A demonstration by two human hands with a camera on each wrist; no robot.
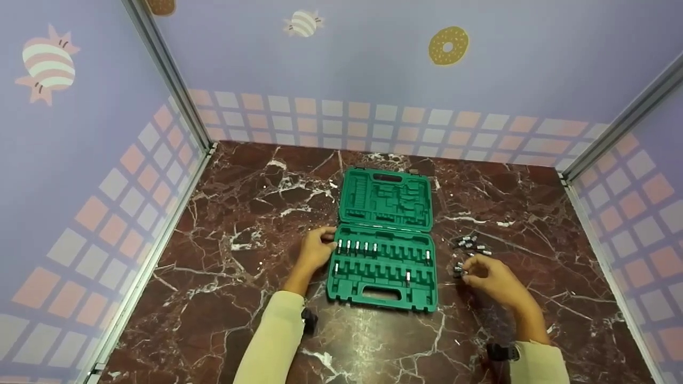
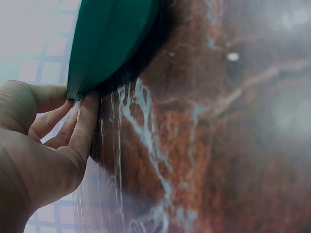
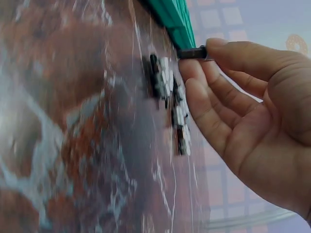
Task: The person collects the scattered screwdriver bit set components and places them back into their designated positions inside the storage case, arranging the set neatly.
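Note:
A green plastic socket case [image 1: 384, 305] lies opened flat on the marbled table, its lid folded away from the person. Several bit sockets [image 1: 366, 247] stand in the slots of its lower half. At the case's left edge, my left hand [image 1: 317, 248] grips the rim between thumb and fingers; the left wrist view shows the fingertips against the green wall [image 2: 114, 43]. Right of the case, my right hand [image 1: 493, 280] pinches a small dark bit socket [image 3: 193, 53] between thumb and fingers. A loose pile of bit sockets [image 1: 467, 242] lies just beyond that hand.
Marbled brown table [image 1: 256, 213] surrounds the case. Purple panels with printed sweets and checks enclose the table at the back [image 1: 363, 64], left and right. Many slots in the case hold nothing, and its lid has moulded recesses.

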